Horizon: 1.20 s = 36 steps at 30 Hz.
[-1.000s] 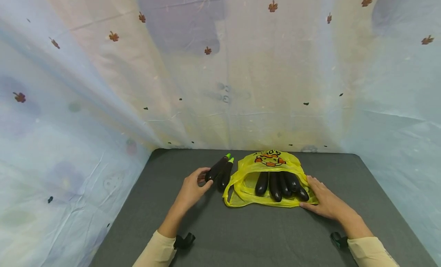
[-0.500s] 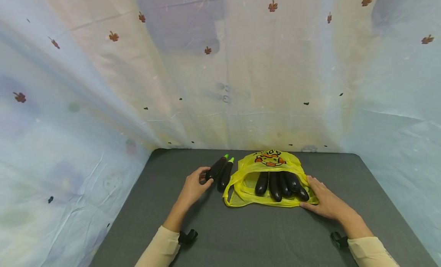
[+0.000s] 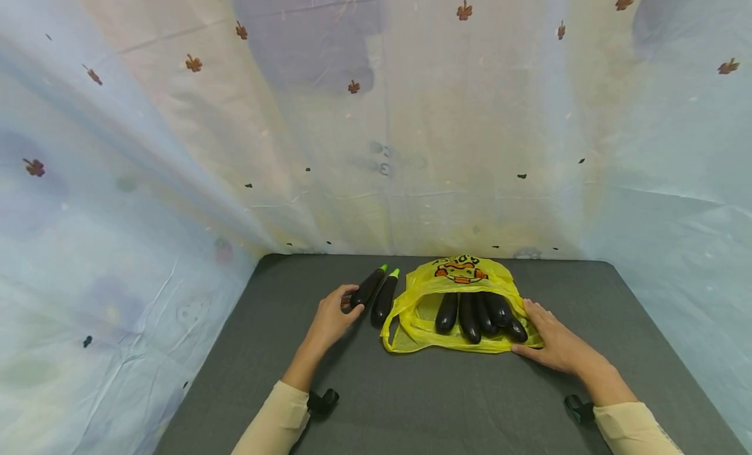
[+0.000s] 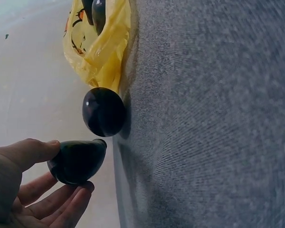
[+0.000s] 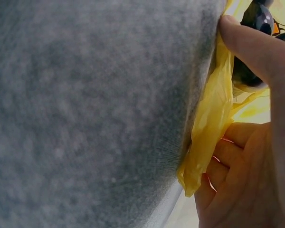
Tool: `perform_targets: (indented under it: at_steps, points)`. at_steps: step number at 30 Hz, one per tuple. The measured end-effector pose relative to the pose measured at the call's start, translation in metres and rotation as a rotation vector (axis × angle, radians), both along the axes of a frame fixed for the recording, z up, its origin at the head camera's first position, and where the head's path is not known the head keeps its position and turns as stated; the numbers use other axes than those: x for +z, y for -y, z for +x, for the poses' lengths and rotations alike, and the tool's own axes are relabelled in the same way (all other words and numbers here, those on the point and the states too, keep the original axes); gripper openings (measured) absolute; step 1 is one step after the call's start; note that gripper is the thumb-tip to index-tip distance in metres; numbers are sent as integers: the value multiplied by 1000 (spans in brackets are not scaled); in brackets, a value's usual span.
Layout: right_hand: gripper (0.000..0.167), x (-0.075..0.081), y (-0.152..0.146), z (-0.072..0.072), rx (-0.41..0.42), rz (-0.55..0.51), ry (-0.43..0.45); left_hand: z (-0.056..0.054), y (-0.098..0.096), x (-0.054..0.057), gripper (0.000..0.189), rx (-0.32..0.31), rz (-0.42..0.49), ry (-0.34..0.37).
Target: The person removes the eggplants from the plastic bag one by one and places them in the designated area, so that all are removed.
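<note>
My left hand (image 3: 329,321) holds one dark eggplant (image 3: 368,288) near its blunt end, between thumb and fingers; its bright green stem end points away. In the left wrist view that eggplant (image 4: 78,161) sits between the thumb and fingertips. Beside it, a second eggplant (image 3: 384,301) lies on the table, left of a yellow plastic bag (image 3: 411,334). Several more eggplants (image 3: 469,316) lie inside the bag, whose mouth faces me. My right hand (image 3: 561,344) rests against the bag's right side, thumb at the lower edge, fingers fairly straight. In the right wrist view the thumb touches the yellow plastic (image 5: 211,114).
A dark grey cloth-covered table (image 3: 435,403) spreads under everything. A pale patterned sheet (image 3: 411,128) hangs behind the table's far edge and along its sides. Black straps (image 3: 323,403) sit at both wrists.
The left hand and its eggplant have shifted very slightly, with the stem end now a little lower and further left. The right hand and the bag have stayed put.
</note>
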State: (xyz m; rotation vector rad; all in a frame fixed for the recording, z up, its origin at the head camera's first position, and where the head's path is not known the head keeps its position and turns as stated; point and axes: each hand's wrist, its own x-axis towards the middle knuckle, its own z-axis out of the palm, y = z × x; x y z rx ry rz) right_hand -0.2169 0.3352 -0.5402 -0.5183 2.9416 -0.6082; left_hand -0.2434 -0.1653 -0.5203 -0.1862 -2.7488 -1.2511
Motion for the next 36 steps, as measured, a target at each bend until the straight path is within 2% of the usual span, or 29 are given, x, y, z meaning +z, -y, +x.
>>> perform_targets:
  at_steps: [7, 16, 23, 36]
  points:
    - [118, 2, 1, 0, -6, 6, 6, -4, -2, -5, 48, 16, -24, 18]
    - [117, 2, 1, 0, -6, 5, 2, -3, -4, -10, 48, 11, -32, 10]
    - [117, 0, 0, 0, -7, 5, 4, 0, -7, -9, 50, 5, -34, 26]
    - [117, 1, 0, 1, -13, 0, 7, -1, -10, -14, 52, 5, -90, 32]
